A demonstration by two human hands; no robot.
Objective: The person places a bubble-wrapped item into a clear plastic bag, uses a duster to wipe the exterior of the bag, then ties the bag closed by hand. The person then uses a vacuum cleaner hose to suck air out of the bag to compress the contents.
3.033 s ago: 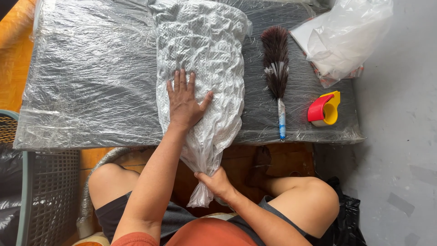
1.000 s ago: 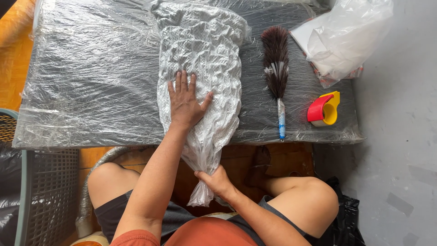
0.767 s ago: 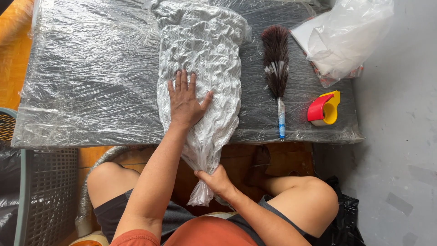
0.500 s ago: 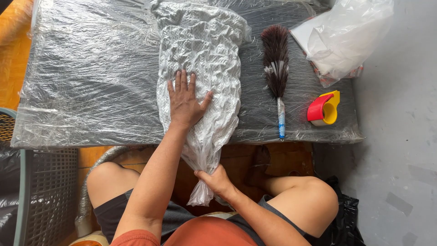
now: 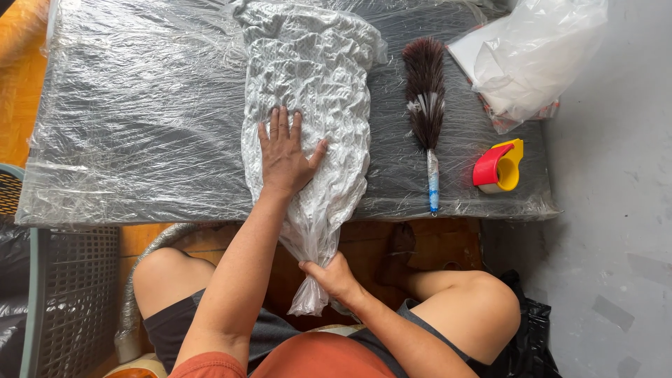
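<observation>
A clear plastic bag [image 5: 315,77] stuffed with crumpled white cloth lies lengthwise on the plastic-wrapped grey table [image 5: 140,119]. My left hand [image 5: 285,152] presses flat on the bag's lower half, fingers spread. My right hand [image 5: 334,275] grips the gathered neck of the bag below the table's near edge, between my knees. The bag's twisted tail hangs down past that hand.
A dark feather duster [image 5: 427,105] with a blue-white handle lies right of the bag. A red and yellow tape dispenser [image 5: 498,166] sits near the table's right edge. A bundle of clear plastic bags [image 5: 532,56] rests at the far right corner. A grey woven basket [image 5: 63,294] stands at my left.
</observation>
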